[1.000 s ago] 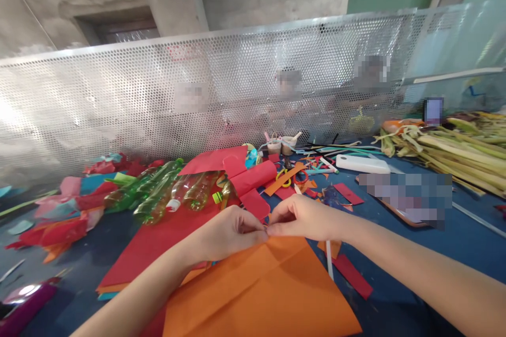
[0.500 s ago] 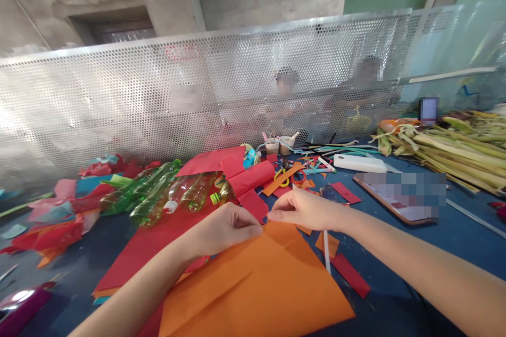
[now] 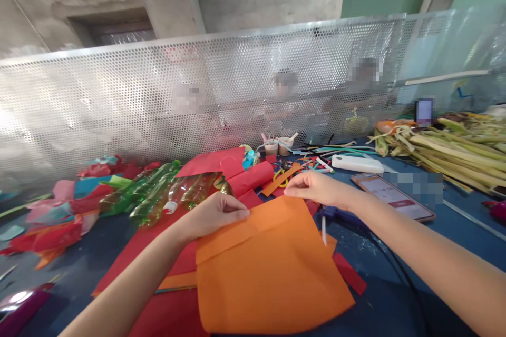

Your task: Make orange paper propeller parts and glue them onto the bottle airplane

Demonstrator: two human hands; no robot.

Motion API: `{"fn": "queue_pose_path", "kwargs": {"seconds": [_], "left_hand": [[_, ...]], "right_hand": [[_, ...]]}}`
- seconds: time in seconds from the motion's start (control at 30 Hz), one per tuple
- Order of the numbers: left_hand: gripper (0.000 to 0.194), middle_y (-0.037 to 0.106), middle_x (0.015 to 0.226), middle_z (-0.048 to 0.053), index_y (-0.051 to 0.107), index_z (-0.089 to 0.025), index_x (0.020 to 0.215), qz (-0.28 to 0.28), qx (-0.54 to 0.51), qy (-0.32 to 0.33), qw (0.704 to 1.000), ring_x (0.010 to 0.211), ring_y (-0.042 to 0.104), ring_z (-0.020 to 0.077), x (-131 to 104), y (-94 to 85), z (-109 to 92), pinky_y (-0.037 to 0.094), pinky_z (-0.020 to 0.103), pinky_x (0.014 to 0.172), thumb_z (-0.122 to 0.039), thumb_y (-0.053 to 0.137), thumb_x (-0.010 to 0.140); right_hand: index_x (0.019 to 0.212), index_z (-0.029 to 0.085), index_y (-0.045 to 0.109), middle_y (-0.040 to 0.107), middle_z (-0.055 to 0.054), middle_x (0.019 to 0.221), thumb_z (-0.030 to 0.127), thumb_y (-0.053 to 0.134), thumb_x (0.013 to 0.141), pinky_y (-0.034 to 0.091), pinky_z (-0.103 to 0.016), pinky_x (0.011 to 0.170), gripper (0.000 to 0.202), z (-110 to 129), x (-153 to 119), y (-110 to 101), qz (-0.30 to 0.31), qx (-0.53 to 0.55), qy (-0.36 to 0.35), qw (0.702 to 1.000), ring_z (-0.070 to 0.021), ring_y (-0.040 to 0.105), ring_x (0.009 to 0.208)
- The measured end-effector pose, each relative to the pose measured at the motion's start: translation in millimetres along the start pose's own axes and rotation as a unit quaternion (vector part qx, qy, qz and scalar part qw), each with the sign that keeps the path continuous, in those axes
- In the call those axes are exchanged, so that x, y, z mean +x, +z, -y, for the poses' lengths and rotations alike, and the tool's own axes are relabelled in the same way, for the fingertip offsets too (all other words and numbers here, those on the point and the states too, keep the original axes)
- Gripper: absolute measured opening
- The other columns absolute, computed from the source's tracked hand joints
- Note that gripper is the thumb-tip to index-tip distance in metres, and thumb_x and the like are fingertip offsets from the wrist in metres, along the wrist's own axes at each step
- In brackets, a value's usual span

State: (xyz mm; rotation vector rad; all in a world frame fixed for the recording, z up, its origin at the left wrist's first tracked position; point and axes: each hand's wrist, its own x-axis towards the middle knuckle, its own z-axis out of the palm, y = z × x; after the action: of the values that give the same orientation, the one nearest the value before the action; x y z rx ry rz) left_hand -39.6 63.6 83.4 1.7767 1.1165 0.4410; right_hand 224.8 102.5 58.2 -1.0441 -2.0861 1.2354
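Note:
A large orange paper sheet (image 3: 269,274) hangs between my two hands, with a band along its upper edge that looks folded over. My left hand (image 3: 217,216) pinches the upper edge left of centre. The upper right corner is pinched by my right hand (image 3: 316,189). Beneath and to the left lie red paper sheets (image 3: 169,310), with an orange layer showing among them. A blue tool with a black cord (image 3: 343,216) lies partly hidden behind my right forearm.
Green plastic bottles (image 3: 152,200) and crumpled coloured paper (image 3: 63,221) lie left. Scissors (image 3: 281,178), paper scraps and two small cups (image 3: 285,145) stand behind my hands. A phone (image 3: 393,196) and dried stalks (image 3: 446,150) lie right. A perforated screen (image 3: 245,79) runs behind.
My hands have moved apart along the orange sheet's upper edge, my left hand leftward and my right hand up and rightward. The sheet's folded band and the blue tool now show.

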Motion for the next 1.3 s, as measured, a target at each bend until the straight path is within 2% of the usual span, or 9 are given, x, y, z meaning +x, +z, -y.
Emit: {"fn": "queue_pose_path", "kwargs": {"seconds": [0.13,0.23,0.47,0.57,0.7,0.87,1.07,1.2,1.3], "left_hand": [[0.030,0.065,0.061,-0.001,0.072,-0.018,0.065,0.002,0.009,0.002,1.000,0.054,0.051,0.0108,-3.2,5.5,-6.8,0.035,0.020,0.049,-0.043,0.064,0.078],[0.027,0.069,0.067,0.000,0.075,-0.019,0.072,-0.004,0.028,0.005,1.000,0.058,0.055,0.0124,-5.7,0.2,-8.3,0.039,0.021,0.052,-0.043,0.063,0.078],[0.023,0.052,0.049,-0.004,0.073,-0.018,0.066,-0.180,0.019,0.028,0.983,0.043,0.035,0.0074,-1.9,-28.6,3.5,0.025,0.020,0.041,-0.041,0.072,0.067],[0.023,0.055,0.053,-0.004,0.073,-0.020,0.070,-0.232,-0.012,0.039,0.972,0.043,0.039,0.0081,0.3,-26.8,3.2,0.029,0.020,0.041,-0.042,0.071,0.066],[0.023,0.057,0.053,-0.004,0.071,-0.021,0.070,-0.294,-0.051,0.051,0.953,0.044,0.042,0.0084,0.7,-19.0,-1.5,0.030,0.019,0.041,-0.044,0.070,0.066],[0.026,0.068,0.069,-0.001,0.072,-0.021,0.072,-0.353,-0.084,0.075,0.929,0.061,0.057,0.0131,4.1,-14.4,-0.9,0.041,0.020,0.050,-0.044,0.075,0.062],[0.038,0.066,0.064,0.000,0.069,-0.019,0.072,-0.351,-0.139,0.075,0.923,0.055,0.058,0.0138,6.9,-16.0,4.9,0.044,0.021,0.048,-0.055,0.072,0.063],[0.043,0.064,0.057,-0.001,0.066,-0.019,0.070,-0.323,-0.170,0.060,0.929,0.048,0.058,0.0147,2.7,-19.5,3.1,0.045,0.023,0.045,-0.062,0.068,0.065],[0.038,0.070,0.065,0.001,0.068,-0.019,0.074,-0.299,-0.175,0.050,0.937,0.059,0.065,0.0185,-0.4,-20.7,-1.0,0.051,0.026,0.054,-0.053,0.077,0.059]], "right_hand": [[0.088,0.018,0.073,0.072,-0.003,0.083,0.052,0.064,0.078,0.044,-0.023,0.058,0.037,5.8,-4.0,9.4,0.002,0.010,-0.025,1.000,-0.0142,0.061,0.066],[0.083,0.016,0.074,0.073,-0.004,0.083,0.048,0.067,0.075,0.045,-0.025,0.062,0.033,10.6,-5.5,8.1,-0.023,0.021,-0.016,0.999,-0.0158,0.063,0.070],[0.084,0.017,0.073,0.074,-0.007,0.092,0.048,0.069,0.072,0.046,-0.032,0.076,0.033,4.8,-6.9,-21.3,-0.109,0.025,-0.001,0.994,-0.0219,0.065,0.087],[0.086,0.016,0.072,0.073,-0.007,0.095,0.048,0.068,0.074,0.045,-0.033,0.080,0.035,1.5,-6.1,-24.5,-0.087,0.019,-0.001,0.996,-0.0217,0.064,0.090],[0.088,0.016,0.071,0.072,-0.006,0.092,0.046,0.070,0.072,0.045,-0.031,0.080,0.034,0.9,-6.9,-24.6,-0.012,0.009,0.003,1.000,-0.0203,0.064,0.088],[0.093,0.015,0.069,0.070,-0.005,0.090,0.044,0.069,0.076,0.044,-0.030,0.078,0.033,2.0,-11.9,-27.7,0.035,-0.017,0.000,0.999,-0.0185,0.062,0.085],[0.105,0.014,0.068,0.071,-0.008,0.098,0.048,0.063,0.081,0.048,-0.029,0.073,0.042,0.4,-12.2,-22.9,0.113,0.002,0.016,0.994,-0.0186,0.065,0.081],[0.101,0.015,0.070,0.072,-0.006,0.101,0.049,0.066,0.079,0.049,-0.031,0.081,0.040,-6.9,-6.8,-22.3,0.067,0.057,-0.015,0.996,-0.0197,0.066,0.089],[0.099,0.015,0.069,0.073,-0.006,0.099,0.049,0.066,0.079,0.050,-0.034,0.083,0.039,-11.9,-4.4,-25.3,0.035,0.079,-0.012,0.996,-0.0197,0.067,0.089]]}}
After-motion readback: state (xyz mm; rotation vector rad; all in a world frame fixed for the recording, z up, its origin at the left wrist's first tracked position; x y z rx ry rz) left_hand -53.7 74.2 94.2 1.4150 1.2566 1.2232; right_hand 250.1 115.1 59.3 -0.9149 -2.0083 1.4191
